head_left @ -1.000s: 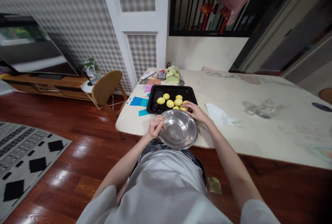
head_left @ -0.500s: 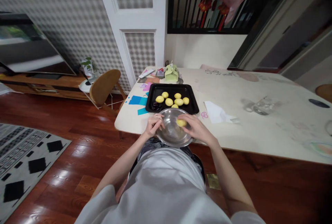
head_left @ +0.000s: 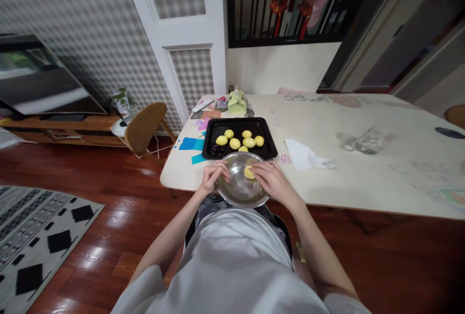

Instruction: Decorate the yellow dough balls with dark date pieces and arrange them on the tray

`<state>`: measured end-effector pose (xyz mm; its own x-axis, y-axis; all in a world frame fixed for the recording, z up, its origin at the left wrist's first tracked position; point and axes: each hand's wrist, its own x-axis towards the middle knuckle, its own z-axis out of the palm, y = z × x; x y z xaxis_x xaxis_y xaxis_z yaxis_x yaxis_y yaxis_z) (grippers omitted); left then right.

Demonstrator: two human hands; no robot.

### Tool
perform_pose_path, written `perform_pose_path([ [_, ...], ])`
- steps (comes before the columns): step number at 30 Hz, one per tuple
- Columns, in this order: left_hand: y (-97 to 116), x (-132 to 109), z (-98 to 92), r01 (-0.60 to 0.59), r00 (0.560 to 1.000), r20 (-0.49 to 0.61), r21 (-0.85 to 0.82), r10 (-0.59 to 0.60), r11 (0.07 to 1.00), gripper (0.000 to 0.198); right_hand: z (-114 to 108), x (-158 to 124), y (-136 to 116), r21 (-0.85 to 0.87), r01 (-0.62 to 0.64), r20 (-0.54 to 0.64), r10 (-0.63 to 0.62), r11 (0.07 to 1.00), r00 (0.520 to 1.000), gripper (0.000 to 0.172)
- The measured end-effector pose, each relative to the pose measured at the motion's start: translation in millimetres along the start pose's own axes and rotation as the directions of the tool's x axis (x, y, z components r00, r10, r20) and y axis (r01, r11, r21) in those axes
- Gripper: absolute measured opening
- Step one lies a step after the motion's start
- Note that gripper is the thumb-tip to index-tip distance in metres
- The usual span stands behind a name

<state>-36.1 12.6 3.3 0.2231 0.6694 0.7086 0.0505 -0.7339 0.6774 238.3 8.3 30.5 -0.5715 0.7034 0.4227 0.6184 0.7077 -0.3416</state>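
Head view: right hand (head_left: 273, 181) curls round 1 lemon (head_left: 249, 172) over metal bowl (head_left: 236, 187); left hand (head_left: 212, 177), half-curled, grips it.

Lemons (head_left: 249, 143) are yellow, the bowl (head_left: 234, 189) silver, the tray (head_left: 264, 131) plain black.

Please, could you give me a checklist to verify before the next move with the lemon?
1. Left hand at the rim of the metal bowl: ok.
2. Right hand with fingers at the lemon: ok; firmness of hold: cannot tell.
3. Lemon within the bowl's outline in this view: ok.
4. Bowl's support underneath: cannot tell, underside hidden.
5. Black tray flat on the table: ok.
6. Drinking glass away from both hands: ok.
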Motion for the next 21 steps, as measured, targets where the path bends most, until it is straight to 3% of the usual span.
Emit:
perform_pose_path([
  [2, 1.5, 11.5, -8.8, 0.072, 0.997, 0.005, 0.007, -0.072, 0.997, 0.050, -1.6, -9.6, -1.9, 0.019, 0.014, 0.012, -0.015, 1.000, 1.000, 0.034],
  [5, -3.8, 42.7, -20.2, 0.150, 0.984, 0.073, 0.156, -0.163, 0.976, 0.036, -3.2, -21.4, -3.1, 0.061, 0.007, 0.034, -0.009, 0.998, 0.999, 0.039],
  [8, -22.0, 80.0, -23.6, -0.016, 0.954, 0.287, 0.330, -0.085, 0.944, 0.034, -0.4, -26.8, -1.1, 0.088, 0.006, 0.027, -0.009, 0.996, 1.000, 0.042],
  [10, -37.5, 101.6, -22.7, -0.129, 0.876, 0.478, 0.364, -0.067, 0.922, 0.036, 3.4, -27.9, 1.4, 0.096, 0.013, 0.004, -0.014, 0.995, 1.000, 0.043],
  [12, -51.2, 118.5, -21.6, -0.210, 0.769, 0.635, 0.356, -0.072, 0.911, 0.043, 7.1, -28.5, 3.7, 0.102, 0.020, -0.021, -0.018, 0.995, 1.000, 0.044],
  [16, -66.1, 139.8, -22.5, -0.292, 0.583, 0.802, 0.355, -0.129, 0.888, 0.065, 11.1, -29.9, 6.0, 0.111, 0.029, -0.057, -0.022, 0.993, 0.998, 0.042],
  [18, -68.1, 145.9, -21.7, -0.307, 0.532, 0.833, 0.361, -0.155, 0.881, 0.065, 11.6, -30.5, 5.9, 0.119, 0.033, -0.067, -0.025, 0.992, 0.997, 0.042],
  [21, -68.3, 149.4, -15.2, -0.325, 0.530, 0.838, 0.344, -0.132, 0.881, 0.052, 11.9, -30.9, 5.3, 0.130, 0.034, -0.077, -0.024, 0.991, 0.997, 0.041],
])
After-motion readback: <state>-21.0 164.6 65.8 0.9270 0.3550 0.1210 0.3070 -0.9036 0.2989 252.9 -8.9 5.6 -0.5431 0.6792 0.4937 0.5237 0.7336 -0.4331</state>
